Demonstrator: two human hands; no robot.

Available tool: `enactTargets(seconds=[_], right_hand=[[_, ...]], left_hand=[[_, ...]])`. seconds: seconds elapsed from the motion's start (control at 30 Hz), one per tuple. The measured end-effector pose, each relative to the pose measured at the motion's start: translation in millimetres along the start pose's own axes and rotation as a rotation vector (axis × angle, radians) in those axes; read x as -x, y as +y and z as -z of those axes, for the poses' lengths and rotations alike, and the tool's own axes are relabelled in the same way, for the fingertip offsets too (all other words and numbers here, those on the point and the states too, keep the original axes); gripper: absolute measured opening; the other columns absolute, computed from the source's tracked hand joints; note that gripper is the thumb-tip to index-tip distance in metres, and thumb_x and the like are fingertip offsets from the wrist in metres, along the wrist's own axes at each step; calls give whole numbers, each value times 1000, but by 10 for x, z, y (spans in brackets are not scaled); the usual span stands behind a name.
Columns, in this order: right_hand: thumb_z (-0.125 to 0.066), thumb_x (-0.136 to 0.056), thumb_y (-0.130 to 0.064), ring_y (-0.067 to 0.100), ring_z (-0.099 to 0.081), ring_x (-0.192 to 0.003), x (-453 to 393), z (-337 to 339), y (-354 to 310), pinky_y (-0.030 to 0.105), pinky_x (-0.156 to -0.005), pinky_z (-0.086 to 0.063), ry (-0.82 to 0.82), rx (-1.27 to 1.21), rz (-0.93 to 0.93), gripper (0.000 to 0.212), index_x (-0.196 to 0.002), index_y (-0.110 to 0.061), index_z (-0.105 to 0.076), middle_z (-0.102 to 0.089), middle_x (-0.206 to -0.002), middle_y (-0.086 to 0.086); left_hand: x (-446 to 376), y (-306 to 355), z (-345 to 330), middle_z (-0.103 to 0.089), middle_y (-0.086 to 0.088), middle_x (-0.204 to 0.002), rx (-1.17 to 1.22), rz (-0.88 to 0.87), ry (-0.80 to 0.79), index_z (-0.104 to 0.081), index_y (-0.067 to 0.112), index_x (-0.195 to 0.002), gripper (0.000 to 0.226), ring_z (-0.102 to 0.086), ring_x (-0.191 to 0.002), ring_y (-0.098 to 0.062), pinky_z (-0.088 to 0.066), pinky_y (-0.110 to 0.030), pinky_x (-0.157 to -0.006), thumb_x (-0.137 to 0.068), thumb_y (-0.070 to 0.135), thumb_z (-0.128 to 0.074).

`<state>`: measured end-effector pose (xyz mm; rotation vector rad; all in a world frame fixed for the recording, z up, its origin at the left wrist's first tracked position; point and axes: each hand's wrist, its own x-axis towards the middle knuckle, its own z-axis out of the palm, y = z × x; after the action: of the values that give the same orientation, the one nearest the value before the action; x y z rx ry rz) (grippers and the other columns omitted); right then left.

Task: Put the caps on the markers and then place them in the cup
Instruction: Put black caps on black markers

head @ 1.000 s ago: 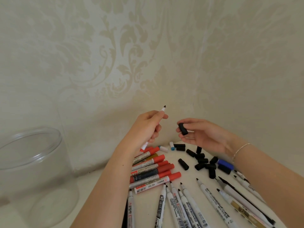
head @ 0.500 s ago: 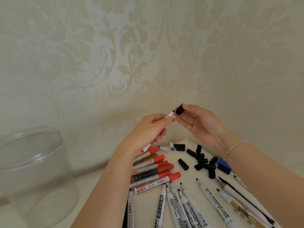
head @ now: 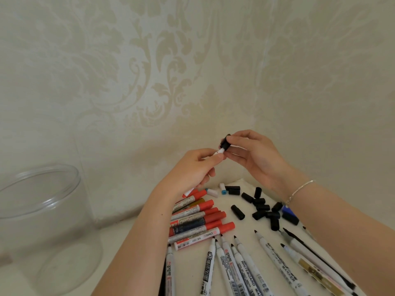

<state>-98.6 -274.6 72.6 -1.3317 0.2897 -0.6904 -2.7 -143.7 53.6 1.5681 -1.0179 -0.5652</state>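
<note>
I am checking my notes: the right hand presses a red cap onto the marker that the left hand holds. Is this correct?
Not quite: the cap is black, as the head view shows. The right hand does press it onto the marker that the left hand holds.

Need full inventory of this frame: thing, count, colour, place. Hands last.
Cup: one, clear plastic, left on the table, nothing in it.
Red-capped markers: a stack, count unclear, red caps, centre, under the left forearm.
Uncapped markers: about ten, white barrels with dark tips, fanned along the near edge.
Loose caps: a dozen or so, black, right of the stack.
Blue cap: one, by the right wrist.
Held marker: one, white, above the table.
Black cap: one, at the held marker's tip.
Bracelet: one, silver, right wrist.
Left hand: grips the held marker.
Right hand: pinches the black cap.
</note>
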Motion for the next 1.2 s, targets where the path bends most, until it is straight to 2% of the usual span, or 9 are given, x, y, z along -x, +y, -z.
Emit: enactTargets(seconds=[0.13, 0.3, 0.5, 0.6, 0.7, 0.83, 0.93, 1.07, 1.2], right_hand=[[-65, -85, -2, 30, -70, -88, 3, -64, 23, 32, -82, -56, 13, 116, 61, 12, -97, -6, -67, -71, -97, 19], [-65, -86, -5, 31, -71, -85, 18, -118, 9, 32, -79, -57, 2, 122, 50, 17, -102, 0, -69, -72, -93, 19], [-66, -85, -4, 30, -68, -72, 39, -167, -47, 30, -73, -60, 79, 230, 145, 14, -96, 4, -70, -71, -87, 23], [-66, -85, -3, 30, -70, -75, 47, -179, -27, 32, -75, -60, 129, 288, 191, 7, -88, -5, -72, -72, -82, 19], [-67, -85, -9, 26, -72, -79, 23, -194, 23, 37, -83, -58, 183, 365, 247, 11, -84, -17, -73, -74, -80, 11], [-68, -85, -10, 21, -72, -80, -7, -260, 54, 39, -84, -57, 210, 382, 254, 11, -93, -11, -75, -74, -84, 3], [-69, -84, -9, 21, -72, -79, -13, -270, 40, 39, -83, -58, 186, 375, 224, 10, -90, -12, -75, -74, -86, 5], [-68, -84, -5, 28, -72, -78, 10, -173, -24, 34, -76, -60, 147, 340, 155, 11, -93, -2, -73, -73, -87, 17], [-67, -85, -5, 31, -72, -81, 123, 11, 76, 32, -78, -59, 98, 243, -8, 17, -98, 4, -70, -73, -88, 21]], left_hand=[[-31, -4, -23, -48, 2, -60, -21, -35, 48, -68, 15, -102, 26, -34, -43, -8, -26, -20, -42, -98, 33, -49], [-62, -14, -56, -49, 5, -56, -35, -62, 117, -67, 8, -98, 31, -34, -36, -2, -27, -15, -40, -99, 32, -48], [-124, -48, -156, -49, 9, -51, -24, -112, 192, -65, 18, -83, 27, -34, -35, -2, -25, -16, -40, -99, 32, -47], [-128, -46, -171, -49, 9, -51, 7, -110, 188, -65, 19, -86, 26, -33, -34, -2, -24, -14, -39, -99, 31, -47], [-134, -21, -199, -49, 9, -50, 21, -112, 204, -66, 18, -87, 25, -33, -34, -3, -25, -14, -38, -99, 29, -47], [-133, -5, -228, -50, 6, -51, 35, -102, 279, -66, 2, -92, 33, -35, -34, -4, -25, -21, -42, -99, 28, -47], [-148, -29, -220, -50, 6, -52, 2, -97, 293, -66, 0, -95, 36, -35, -34, -4, -25, -22, -43, -99, 30, -47], [-141, -42, -230, -52, 8, -52, -63, -91, 237, -67, 9, -90, 33, -38, -35, -2, -27, -24, -44, -99, 33, -46], [-75, -15, -173, -56, 3, -62, -131, 40, 43, -64, 8, -94, 31, -43, -36, -1, -33, -17, -39, -101, 30, -42]])
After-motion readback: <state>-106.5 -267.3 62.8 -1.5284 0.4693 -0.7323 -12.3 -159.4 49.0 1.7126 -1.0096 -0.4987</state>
